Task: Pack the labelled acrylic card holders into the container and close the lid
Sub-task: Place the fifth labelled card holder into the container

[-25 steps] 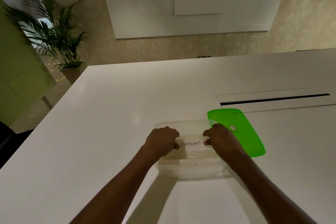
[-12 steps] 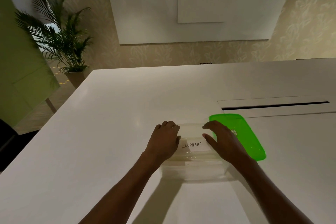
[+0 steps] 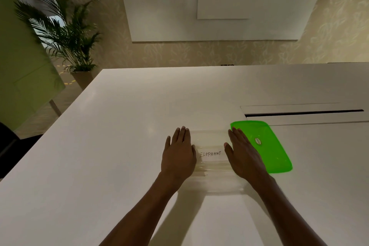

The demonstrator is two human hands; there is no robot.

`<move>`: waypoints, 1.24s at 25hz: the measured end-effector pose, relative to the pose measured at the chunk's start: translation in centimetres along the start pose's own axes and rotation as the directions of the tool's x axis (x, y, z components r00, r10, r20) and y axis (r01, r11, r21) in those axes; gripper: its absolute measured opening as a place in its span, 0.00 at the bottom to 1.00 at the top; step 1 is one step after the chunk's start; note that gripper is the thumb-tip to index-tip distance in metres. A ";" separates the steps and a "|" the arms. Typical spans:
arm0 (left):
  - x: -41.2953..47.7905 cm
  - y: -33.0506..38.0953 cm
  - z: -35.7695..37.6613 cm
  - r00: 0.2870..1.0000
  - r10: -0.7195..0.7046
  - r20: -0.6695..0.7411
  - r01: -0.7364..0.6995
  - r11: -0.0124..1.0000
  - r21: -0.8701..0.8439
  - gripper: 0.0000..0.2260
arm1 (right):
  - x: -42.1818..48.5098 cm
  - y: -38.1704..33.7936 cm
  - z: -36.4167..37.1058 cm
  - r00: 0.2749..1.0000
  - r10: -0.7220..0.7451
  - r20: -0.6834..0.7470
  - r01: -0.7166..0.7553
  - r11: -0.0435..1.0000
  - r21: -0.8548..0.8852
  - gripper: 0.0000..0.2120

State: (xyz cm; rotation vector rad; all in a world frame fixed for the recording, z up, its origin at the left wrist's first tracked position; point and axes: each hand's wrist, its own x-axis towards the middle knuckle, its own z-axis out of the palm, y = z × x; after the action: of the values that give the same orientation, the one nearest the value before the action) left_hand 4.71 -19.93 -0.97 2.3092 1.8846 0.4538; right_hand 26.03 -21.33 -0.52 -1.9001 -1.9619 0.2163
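Observation:
A clear plastic container [image 3: 209,135] sits on the white table [image 3: 119,146] in front of me. Inside it lie acrylic card holders; the top one carries a white card reading ELEPHANT [image 3: 210,154], and another holder shows below it. My left hand [image 3: 178,156] hovers flat over the container's left end, fingers spread, holding nothing. My right hand [image 3: 242,156] is flat over the right end, fingers straight, also holding nothing. The bright green lid [image 3: 267,146] lies on the table just right of the container, partly behind my right hand.
A long dark cable slot [image 3: 303,113] with a flap runs across the table behind the lid. The table's left edge drops off towards a potted palm [image 3: 65,32] and a green panel [image 3: 22,70].
Both hands have let go of the ELEPHANT card holder, which now rests in the container. Their fingers have opened out flat and lifted slightly above the container's two ends.

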 end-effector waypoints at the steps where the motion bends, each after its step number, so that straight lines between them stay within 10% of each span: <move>1: -0.2 -0.3 -0.1 1.000 -0.002 -0.002 0.002 1.000 0.001 0.27 | -0.1 -0.3 0.1 1.000 -0.006 0.002 0.006 1.000 -0.007 0.28; 31: -10.3 -9.8 -4.0 0.990 -0.133 -0.038 0.128 0.986 -0.109 0.28 | -7.1 -11.0 3.5 0.996 -0.088 0.028 0.086 0.993 0.079 0.29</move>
State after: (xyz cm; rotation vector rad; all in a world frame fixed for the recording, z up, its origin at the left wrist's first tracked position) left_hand -7.55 -28.20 -1.51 2.1103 1.9666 0.5797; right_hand 14.50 -28.42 -0.70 -1.7688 -2.0211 0.2944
